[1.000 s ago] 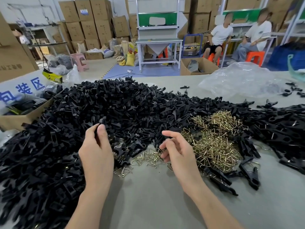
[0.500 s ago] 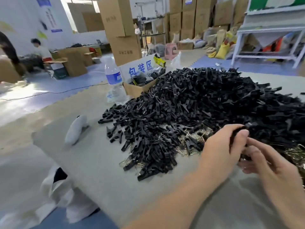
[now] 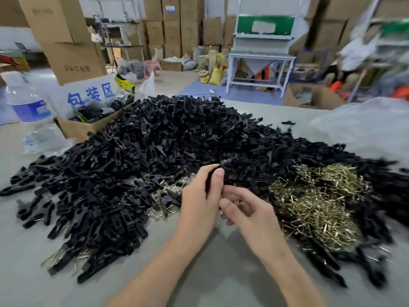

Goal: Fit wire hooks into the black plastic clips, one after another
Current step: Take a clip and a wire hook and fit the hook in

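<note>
- The left hand (image 3: 200, 202) is closed round one slim black plastic clip (image 3: 222, 165). Thumb and forefinger pinch it near its upper end, so only the tip shows above the fingers and the rest runs down inside the hand.
- The right hand (image 3: 249, 216) has its fingers curled in towards the clip's lower part, right against the left hand. A small glint there may be a wire hook, but the blur leaves me unable to tell whether it holds anything.
- The clip looks light, rigid and smooth-sided. I judge it is best held by its flat sides, leaving free the end that takes the hook.
- The loose heap of brass-coloured wire hooks (image 3: 321, 202) lies just right of the hands on the grey table top (image 3: 221, 273). The hooks look thin, springy and prone to tangle, so each is probably best pinched at its bend and drawn out singly.
- The big mound of black plastic clips (image 3: 155, 147) spreads behind and left of the hands, its near edge just beside the left hand.
</note>
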Demonstrator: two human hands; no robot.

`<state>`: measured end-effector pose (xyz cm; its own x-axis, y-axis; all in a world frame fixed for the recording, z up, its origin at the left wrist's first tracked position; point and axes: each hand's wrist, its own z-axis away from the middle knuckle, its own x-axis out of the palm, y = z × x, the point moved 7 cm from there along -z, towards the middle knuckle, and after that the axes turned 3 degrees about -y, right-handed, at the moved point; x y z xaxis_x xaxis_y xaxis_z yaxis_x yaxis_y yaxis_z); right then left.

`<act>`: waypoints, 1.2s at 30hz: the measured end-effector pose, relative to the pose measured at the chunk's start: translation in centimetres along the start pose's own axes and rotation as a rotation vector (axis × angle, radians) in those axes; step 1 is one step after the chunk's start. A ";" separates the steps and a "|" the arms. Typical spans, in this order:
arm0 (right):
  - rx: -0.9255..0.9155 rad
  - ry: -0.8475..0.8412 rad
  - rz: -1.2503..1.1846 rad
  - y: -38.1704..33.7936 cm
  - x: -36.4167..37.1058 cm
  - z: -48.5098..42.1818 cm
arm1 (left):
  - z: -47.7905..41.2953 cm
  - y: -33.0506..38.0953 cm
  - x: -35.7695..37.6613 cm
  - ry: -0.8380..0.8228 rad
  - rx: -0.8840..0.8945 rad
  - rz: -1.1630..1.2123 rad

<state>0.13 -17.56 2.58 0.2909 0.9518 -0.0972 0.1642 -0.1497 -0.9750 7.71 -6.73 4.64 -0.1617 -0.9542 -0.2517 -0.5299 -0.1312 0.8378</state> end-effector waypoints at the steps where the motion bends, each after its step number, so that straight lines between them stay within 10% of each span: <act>1: -0.004 -0.006 0.015 0.0 -0.2 0.0 | 0.0 0.0 0.1 0.013 -0.019 0.019; 19: 0.045 0.247 -0.266 0.1 -3.1 -0.3 | 0.6 -0.5 1.7 -0.138 -0.166 0.204; 36: 0.104 0.114 -0.557 1.9 -2.2 -0.4 | 1.0 0.0 2.5 -0.260 -0.194 0.198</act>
<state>0.21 -20.02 1.03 0.2881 0.8436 0.4532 0.2299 0.3985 -0.8879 6.45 -8.88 3.54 -0.4642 -0.8694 -0.1692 -0.3038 -0.0231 0.9525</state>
